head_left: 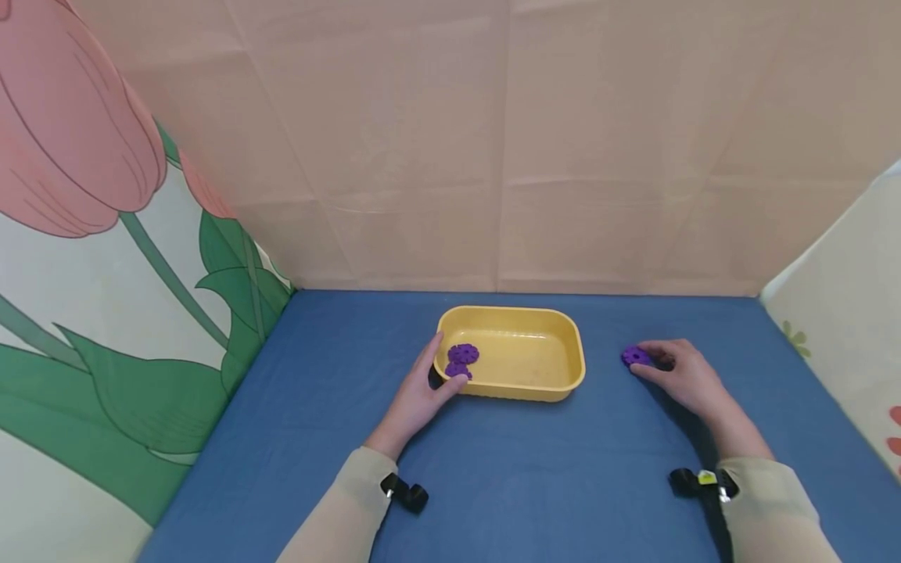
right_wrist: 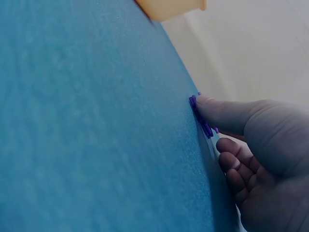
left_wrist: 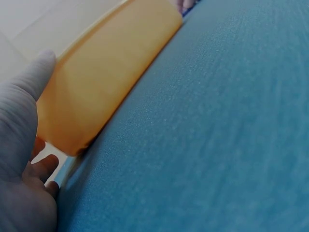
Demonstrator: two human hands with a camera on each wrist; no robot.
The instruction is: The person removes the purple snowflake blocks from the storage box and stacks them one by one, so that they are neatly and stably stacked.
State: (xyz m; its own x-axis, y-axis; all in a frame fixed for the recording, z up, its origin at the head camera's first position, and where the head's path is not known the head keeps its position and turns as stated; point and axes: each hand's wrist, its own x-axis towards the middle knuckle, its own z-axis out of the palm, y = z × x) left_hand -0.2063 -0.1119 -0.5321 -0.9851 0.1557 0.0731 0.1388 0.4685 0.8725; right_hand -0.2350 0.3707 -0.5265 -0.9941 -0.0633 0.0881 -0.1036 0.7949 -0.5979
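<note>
A yellow plastic tray with rounded corners sits on the blue cloth. Two purple notched discs lie inside, at its left end. My left hand holds the tray's near left corner, thumb at the front rim and fingers along the left side. In the left wrist view the thumb lies against the tray wall. To the right of the tray, my right hand pinches another purple notched disc between thumb and fingers. This disc is low at the cloth; whether it touches is unclear.
The blue cloth covers the whole surface. A beige backdrop rises behind it, a tulip-printed panel stands at the left and a pale printed panel at the right. Each wrist wears a black camera mount.
</note>
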